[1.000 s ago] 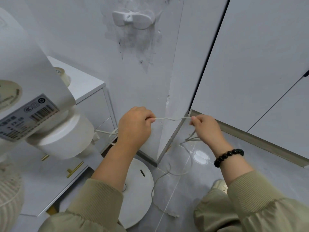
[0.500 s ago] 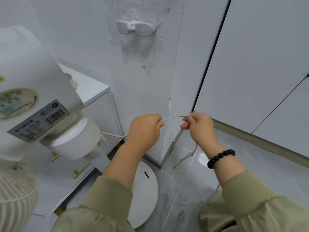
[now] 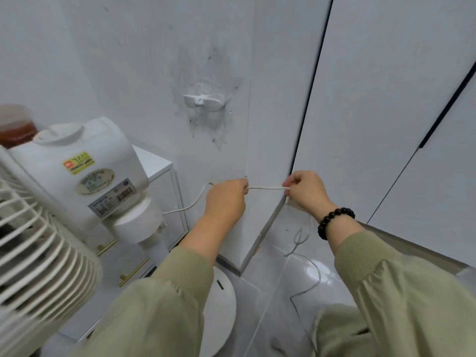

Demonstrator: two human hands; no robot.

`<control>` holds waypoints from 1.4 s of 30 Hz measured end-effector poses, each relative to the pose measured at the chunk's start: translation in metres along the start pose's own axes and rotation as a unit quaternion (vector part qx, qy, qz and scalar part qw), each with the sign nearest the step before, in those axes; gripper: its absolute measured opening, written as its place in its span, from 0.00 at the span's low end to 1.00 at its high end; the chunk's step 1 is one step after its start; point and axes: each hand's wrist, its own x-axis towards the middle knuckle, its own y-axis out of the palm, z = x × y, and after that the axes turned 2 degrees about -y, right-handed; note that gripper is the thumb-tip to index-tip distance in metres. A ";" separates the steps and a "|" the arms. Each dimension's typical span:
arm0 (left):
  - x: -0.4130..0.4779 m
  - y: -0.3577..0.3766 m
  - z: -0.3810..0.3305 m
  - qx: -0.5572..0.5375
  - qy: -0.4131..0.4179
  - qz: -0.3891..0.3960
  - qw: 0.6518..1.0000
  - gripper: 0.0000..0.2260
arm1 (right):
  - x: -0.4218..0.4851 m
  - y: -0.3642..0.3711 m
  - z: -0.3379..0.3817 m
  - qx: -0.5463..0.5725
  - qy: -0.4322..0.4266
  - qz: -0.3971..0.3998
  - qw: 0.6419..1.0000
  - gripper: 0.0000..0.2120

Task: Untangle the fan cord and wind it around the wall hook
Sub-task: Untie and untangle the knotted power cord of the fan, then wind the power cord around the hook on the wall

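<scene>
Raised since a second ago, your two hands carry the cord [image 3: 265, 188] higher up the wall [image 3: 128, 60], closer under the one hook [image 3: 204, 101]; the span between them is straighter than half a second back. Bare wall lies open between cord and hook. The wall's corner edge [image 3: 247, 150] drops between your hands. Your left hand [image 3: 226, 199], knuckles up, has its fingers curled round the cord; your right hand [image 3: 305, 193], one bracelet [image 3: 334, 220] at the wrist, pinches it between thumb and fingertips. From the one fan [image 3: 77, 176] at left, the cord runs to your left hand, crosses the corner, then hangs from your right in a loose tangle to the floor [image 3: 283, 292].
</scene>
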 end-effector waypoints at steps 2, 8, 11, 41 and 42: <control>0.008 -0.016 -0.016 0.014 0.017 -0.009 1.000 0.10 | -0.005 -0.013 0.017 -0.002 -0.016 0.091 0.996 0.15; 0.032 -0.072 -0.044 0.012 0.031 -0.024 0.999 0.08 | -0.013 -0.057 0.063 0.064 -0.041 0.153 0.985 0.10; 0.044 -0.106 -0.045 -0.083 0.005 0.083 0.993 0.08 | -0.001 -0.080 0.079 0.126 -0.046 0.029 0.991 0.13; 0.196 -0.190 0.119 0.070 -0.108 0.261 0.957 0.12 | 0.085 0.010 0.257 -0.304 -0.359 -0.016 0.882 0.19; 0.201 -0.185 0.119 0.066 -0.111 0.273 0.953 0.12 | 0.088 0.011 0.258 -0.314 -0.365 -0.020 0.876 0.19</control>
